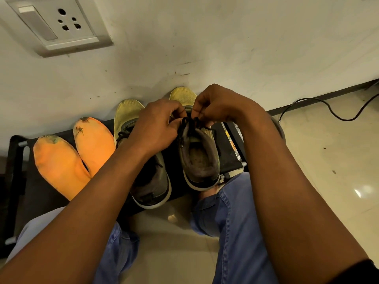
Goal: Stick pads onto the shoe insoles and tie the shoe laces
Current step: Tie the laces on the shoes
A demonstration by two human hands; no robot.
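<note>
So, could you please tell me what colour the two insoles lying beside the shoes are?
The insoles are bright orange, with dark stains near the toes, in the head view.

White wall socket [59,25], black cable [328,108] on tiled floor [338,160], black stool [16,160]

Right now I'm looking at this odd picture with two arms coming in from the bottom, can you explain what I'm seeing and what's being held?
This is one picture from a camera worn on a person's head, looking down. The left hand and right hand pinch the black laces of the right-hand shoe. A second shoe stands beside it on a black stool set against the wall. Two orange insoles lie left of the shoes. The person's jeans show below.
</note>
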